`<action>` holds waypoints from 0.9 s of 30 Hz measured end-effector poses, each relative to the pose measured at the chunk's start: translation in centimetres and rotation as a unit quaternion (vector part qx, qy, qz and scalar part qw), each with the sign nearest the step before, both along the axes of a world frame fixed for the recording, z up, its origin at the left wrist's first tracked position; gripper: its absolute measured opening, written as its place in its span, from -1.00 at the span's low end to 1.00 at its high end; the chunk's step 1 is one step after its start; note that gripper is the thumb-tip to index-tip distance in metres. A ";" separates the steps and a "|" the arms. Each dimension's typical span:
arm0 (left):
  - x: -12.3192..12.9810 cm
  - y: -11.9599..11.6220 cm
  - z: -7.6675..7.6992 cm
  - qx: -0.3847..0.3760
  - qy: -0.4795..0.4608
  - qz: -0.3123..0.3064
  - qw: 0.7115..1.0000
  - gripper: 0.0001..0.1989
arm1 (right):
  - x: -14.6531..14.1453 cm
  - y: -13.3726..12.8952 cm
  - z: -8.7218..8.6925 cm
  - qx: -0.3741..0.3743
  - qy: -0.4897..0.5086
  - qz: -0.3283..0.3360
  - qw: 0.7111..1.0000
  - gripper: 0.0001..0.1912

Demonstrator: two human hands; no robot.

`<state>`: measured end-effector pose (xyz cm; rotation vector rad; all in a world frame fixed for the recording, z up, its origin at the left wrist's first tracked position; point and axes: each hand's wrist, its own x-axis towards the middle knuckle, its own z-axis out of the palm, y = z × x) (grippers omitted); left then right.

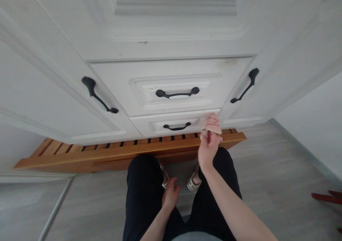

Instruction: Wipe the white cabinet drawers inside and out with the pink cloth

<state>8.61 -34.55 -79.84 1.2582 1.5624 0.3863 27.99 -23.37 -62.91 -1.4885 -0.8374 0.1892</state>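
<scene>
A crumpled pink cloth (213,124) is gripped in my right hand (210,148), up against the right end of the lower white drawer (157,125). That drawer is shut and has a black curved handle (177,127) left of the cloth. My left hand (171,194) hangs between my knees in front of the shoes, fingers loosely bent and slightly apart, with nothing visible in it. Above the lower drawer is the upper white drawer (112,80), also shut, with a black handle (177,93) and a brownish smudge near its top right corner.
White cabinet doors with black handles (98,95) (245,86) flank the drawers. A slatted wooden bench (112,157) runs along the cabinet's foot, just before my knees. Grey flooring (269,169) spreads around me. Red legs (324,197) of something show at the right edge.
</scene>
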 end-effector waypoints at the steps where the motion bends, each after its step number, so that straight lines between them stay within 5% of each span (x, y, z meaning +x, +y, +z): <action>1: 0.0 0.0 0.0 -0.002 -0.001 -0.002 1.000 -0.65 | -2.2 0.4 0.8 -0.004 -0.121 -0.003 0.993 -0.65; 4: -0.3 -0.2 0.0 -0.005 -0.008 -0.009 1.000 -0.66 | -8.8 3.3 3.2 0.037 -0.345 0.120 0.930 -0.68; 8: -0.9 -0.5 -0.1 -0.003 -0.026 -0.018 0.999 -0.65 | -13.9 8.3 5.8 0.025 -0.477 0.394 0.785 -0.57; 11: -1.2 -0.4 -0.2 0.001 -0.037 -0.018 0.999 -0.67 | -13.6 9.7 6.6 -0.022 -0.477 0.430 0.766 -0.54; 15: -1.5 -0.4 -0.5 0.004 -0.044 -0.007 0.999 -0.72 | -9.0 8.1 5.3 -0.071 -0.457 0.354 0.813 -0.63; 19: -1.7 -0.6 -1.0 -0.004 -0.038 -0.019 0.999 -0.70 | -1.2 6.9 3.0 -0.100 -0.454 0.215 0.859 -0.73; 24: -1.5 -0.5 -1.4 -0.017 -0.005 -0.061 0.998 -0.67 | 8.3 6.9 1.6 -0.025 -0.416 -0.042 0.908 -0.74; 27: -1.2 -0.3 -1.5 -0.024 0.015 -0.082 0.996 -0.65 | 9.8 6.9 1.2 0.017 -0.406 -0.114 0.906 -0.73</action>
